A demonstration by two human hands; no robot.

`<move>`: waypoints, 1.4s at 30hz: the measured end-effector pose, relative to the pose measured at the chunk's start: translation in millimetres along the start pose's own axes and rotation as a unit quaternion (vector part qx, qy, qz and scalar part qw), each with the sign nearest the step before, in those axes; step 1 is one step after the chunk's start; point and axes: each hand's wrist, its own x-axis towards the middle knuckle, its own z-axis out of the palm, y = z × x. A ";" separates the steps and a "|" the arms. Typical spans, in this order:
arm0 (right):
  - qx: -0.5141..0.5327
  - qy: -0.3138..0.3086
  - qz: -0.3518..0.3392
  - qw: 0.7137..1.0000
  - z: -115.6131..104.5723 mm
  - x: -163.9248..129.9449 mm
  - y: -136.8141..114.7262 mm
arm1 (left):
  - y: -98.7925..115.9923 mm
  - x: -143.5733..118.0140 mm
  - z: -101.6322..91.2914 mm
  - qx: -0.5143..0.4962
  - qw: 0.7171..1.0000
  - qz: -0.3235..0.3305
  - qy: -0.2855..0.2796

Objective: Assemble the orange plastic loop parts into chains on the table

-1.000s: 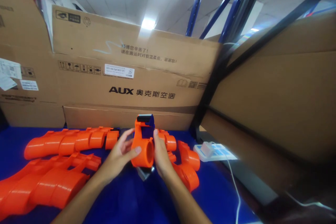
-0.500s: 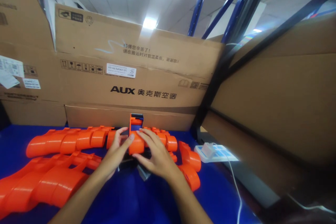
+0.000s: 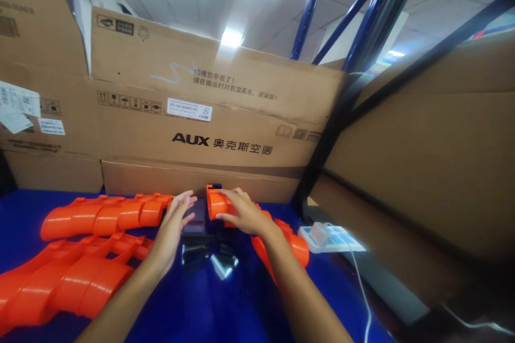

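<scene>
My right hand (image 3: 243, 211) is closed around an orange plastic tape dispenser (image 3: 217, 204) with a dark end piece on top. It holds the dispenser at the head of the right-hand row, whose other orange pieces (image 3: 296, 249) are partly hidden by my hand and forearm. My left hand (image 3: 177, 217) is empty, fingers apart, close to the end of the back left row of orange dispensers (image 3: 107, 215). Between my hands lies a dark flat rectangular object (image 3: 195, 217). Nearer to me are a black piece (image 3: 195, 253) and a shiny silver-and-black piece (image 3: 224, 263).
A second row of orange dispensers (image 3: 68, 278) lies at the front left of the blue tabletop (image 3: 201, 311). Behind stands a big cardboard sheet (image 3: 225, 118). On the right are a white power strip (image 3: 333, 239) with a plug and cable, and a dark rack post (image 3: 322, 155).
The dispenser that both hands held has moved right and lower, into the right-hand row. My left hand has let go and drawn left, uncovering the dark rectangular object.
</scene>
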 end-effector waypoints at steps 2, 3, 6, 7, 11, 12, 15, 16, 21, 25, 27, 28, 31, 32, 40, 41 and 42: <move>-0.028 -0.016 0.017 0.999 1.4 4.3 2.6 | -0.3 1.7 -1.1 0.003 1.000 0.005 0.012; -0.040 -0.023 0.025 0.999 2.5 6.1 3.5 | -0.5 2.0 -1.2 0.004 1.000 0.005 0.014; -0.067 -0.041 0.036 0.996 7.3 9.4 5.2 | 0.3 0.6 -0.6 0.007 1.000 0.006 0.015; -0.073 -0.045 0.038 0.996 9.4 9.9 5.5 | 1.0 -0.3 -0.4 0.010 1.000 0.007 0.014; -0.097 -0.068 0.059 0.991 17.8 8.2 6.0 | 3.5 -2.9 -0.2 0.015 1.000 0.013 0.013; -0.102 -0.076 0.066 0.990 19.1 7.1 6.2 | 3.6 -3.0 -0.4 0.015 1.000 0.014 0.013; -0.108 -0.091 0.079 0.987 18.5 3.8 9.3 | 2.3 -2.7 -1.1 0.015 1.000 0.013 0.014; -0.110 -0.094 0.082 0.986 16.9 2.9 11.3 | 1.7 -2.6 -1.2 0.016 1.000 0.013 0.013; -0.134 -0.108 0.116 0.978 9.8 2.3 23.0 | 0.6 -2.4 -1.0 0.026 1.000 0.011 0.004; -0.150 -0.126 0.122 0.973 11.6 3.2 22.9 | 1.5 -2.9 -0.5 0.042 0.999 0.011 0.000; -0.156 -0.125 0.113 0.973 9.7 2.7 20.3 | 1.7 -3.2 -0.3 0.044 0.999 0.011 0.000; -0.158 -0.121 0.108 0.974 7.0 2.1 19.1 | 1.7 -3.3 -0.2 0.044 0.999 0.010 0.000; -0.162 -0.101 0.095 0.977 -8.7 -1.1 15.8 | 0.7 -3.7 -0.1 0.042 0.999 0.009 -0.003; -0.163 -0.092 0.090 0.978 -16.1 -2.8 14.2 | 0.3 -3.8 0.0 0.040 0.999 0.007 -0.005; -0.077 0.020 -0.046 0.996 -65.1 -29.9 -55.2 | 5.7 -7.5 7.5 -0.041 0.997 -0.048 -0.034; -0.054 0.007 -0.070 0.996 -65.4 -33.1 -68.8 | 6.8 -8.5 9.1 -0.062 0.995 -0.065 -0.044; -0.035 -0.006 -0.087 0.996 -64.5 -35.8 -81.2 | 7.7 -9.5 10.5 -0.084 0.991 -0.084 -0.055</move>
